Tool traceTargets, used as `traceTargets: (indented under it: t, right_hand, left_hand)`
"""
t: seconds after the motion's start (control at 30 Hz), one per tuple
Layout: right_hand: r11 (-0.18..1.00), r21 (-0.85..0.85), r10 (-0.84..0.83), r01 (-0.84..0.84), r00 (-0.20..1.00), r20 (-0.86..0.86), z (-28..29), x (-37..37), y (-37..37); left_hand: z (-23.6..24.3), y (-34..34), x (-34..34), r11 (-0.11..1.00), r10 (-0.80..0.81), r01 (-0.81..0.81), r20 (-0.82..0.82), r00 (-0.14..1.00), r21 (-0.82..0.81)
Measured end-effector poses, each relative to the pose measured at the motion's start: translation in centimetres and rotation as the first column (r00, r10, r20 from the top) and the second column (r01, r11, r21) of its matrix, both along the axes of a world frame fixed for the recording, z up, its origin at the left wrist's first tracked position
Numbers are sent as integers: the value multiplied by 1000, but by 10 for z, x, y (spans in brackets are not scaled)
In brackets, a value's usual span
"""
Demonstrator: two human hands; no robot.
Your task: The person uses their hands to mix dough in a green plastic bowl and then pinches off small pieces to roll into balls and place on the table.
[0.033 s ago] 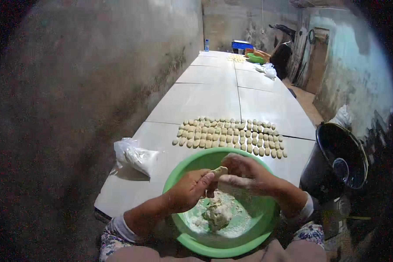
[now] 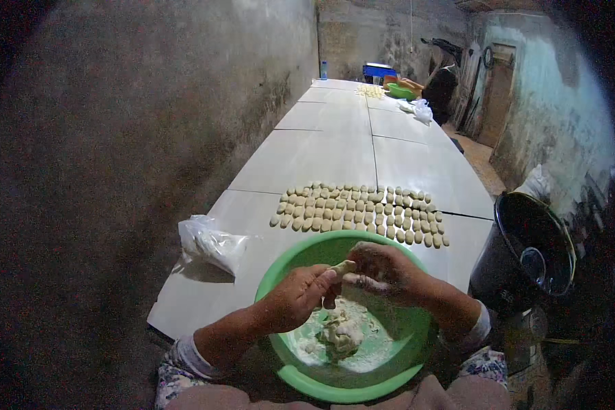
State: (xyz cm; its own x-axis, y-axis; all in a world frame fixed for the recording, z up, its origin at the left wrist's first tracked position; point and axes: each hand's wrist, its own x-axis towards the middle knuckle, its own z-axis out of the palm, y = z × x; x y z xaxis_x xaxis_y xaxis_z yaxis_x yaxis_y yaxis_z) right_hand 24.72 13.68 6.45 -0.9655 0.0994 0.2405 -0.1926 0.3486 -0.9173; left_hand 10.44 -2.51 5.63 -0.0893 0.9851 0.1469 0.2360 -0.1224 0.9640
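Observation:
Over the green basin [image 2: 273,270], my left hand [image 2: 297,294] pinches a small piece of dough [image 2: 344,267] between thumb and fingers. My right hand [image 2: 389,273] curls at the other end of that piece, with its thumb below and its fingers above; flour whitens the skin. Below both hands, a lump of dough [image 2: 342,338] lies in loose flour [image 2: 376,355] inside the basin. Just beyond the far rim, several rows of small oval dough pieces [image 2: 348,205] cover part of the white table [image 2: 321,154].
A clear plastic bag of white powder [image 2: 215,249] stands left of the basin. At the right is a black bucket [image 2: 485,263]. Near the table's far end are another person [image 2: 443,85], a second green basin [image 2: 401,91], a plastic bag [image 2: 422,111] and a bottle [image 2: 324,70].
My right thumb and fingers have shifted slightly around the end of the dough piece. The rest looks the same.

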Motion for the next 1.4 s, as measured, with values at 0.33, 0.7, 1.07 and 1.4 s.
traceTargets:
  t: [0.33,0.7,1.07,1.4]
  right_hand:
    - [980,-65,-196,189,974,-111,9,-15,30]
    - [871,-104,-488,481,871,-59,-43,-197,142]
    - [683,345,-652,643,750,-107,-105,-306,197]
    - [780,371,-557,504,830,42,-138,-318,230]
  left_hand:
    - [-26,-27,-49,882,463,-316,-768,443,350]
    - [-34,-68,-136,955,297,-298,-153,943,16]
    - [-21,-77,-112,870,483,-493,-212,850,3]
    - [-21,-75,-115,875,459,-481,-234,857,-49]
